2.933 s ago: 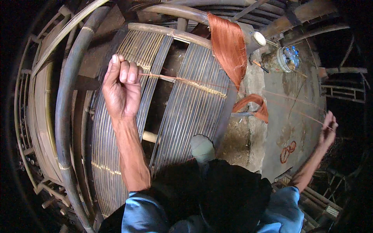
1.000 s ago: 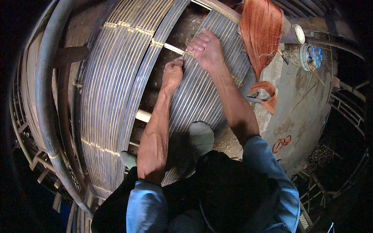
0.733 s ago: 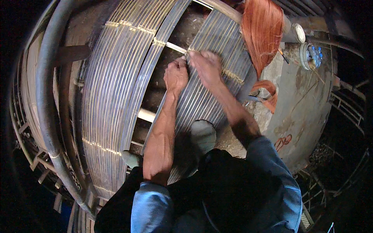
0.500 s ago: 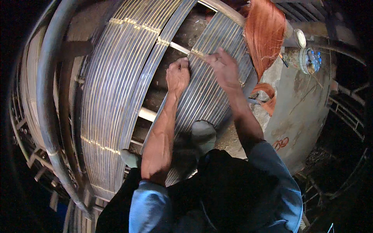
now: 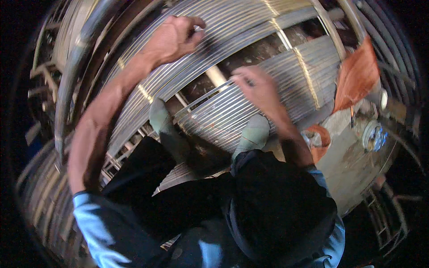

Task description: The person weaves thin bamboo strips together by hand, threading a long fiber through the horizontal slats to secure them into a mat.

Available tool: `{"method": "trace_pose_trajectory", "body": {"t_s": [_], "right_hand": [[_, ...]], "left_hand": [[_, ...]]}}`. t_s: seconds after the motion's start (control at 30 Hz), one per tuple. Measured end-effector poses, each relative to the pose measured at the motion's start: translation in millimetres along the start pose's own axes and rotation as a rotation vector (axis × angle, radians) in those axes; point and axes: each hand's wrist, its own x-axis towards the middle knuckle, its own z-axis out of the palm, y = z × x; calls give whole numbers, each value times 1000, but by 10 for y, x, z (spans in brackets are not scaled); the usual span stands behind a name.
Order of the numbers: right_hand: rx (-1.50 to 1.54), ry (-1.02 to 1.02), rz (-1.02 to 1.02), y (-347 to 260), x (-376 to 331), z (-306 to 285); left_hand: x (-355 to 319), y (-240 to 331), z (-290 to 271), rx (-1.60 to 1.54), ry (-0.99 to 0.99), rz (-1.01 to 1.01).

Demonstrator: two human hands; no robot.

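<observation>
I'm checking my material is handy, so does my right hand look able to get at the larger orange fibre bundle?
Probably yes: only the slatted panel shows between the right hand and the larger orange fibre bundle, with nothing visibly blocking the way.

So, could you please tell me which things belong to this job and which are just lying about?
Seemingly in the work:
left slatted panel, beneath left hand
right slatted panel, beneath right hand
pale bindings
probably hanging orange fibre

Seemingly lying about:
round tub
blue items in it
</observation>
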Motion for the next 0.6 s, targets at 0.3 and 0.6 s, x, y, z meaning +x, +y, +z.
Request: {"method": "trace_pose_trajectory", "body": {"t_s": [0.3, 0.6], "right_hand": [[-239, -781, -692, -191, 106, 1231], [-49, -921, -769, -238, 211, 1489]], "left_hand": [[-2645, -864, -788, 70, 112, -449], [-3290, -643, 451, -412, 64, -723]]}}
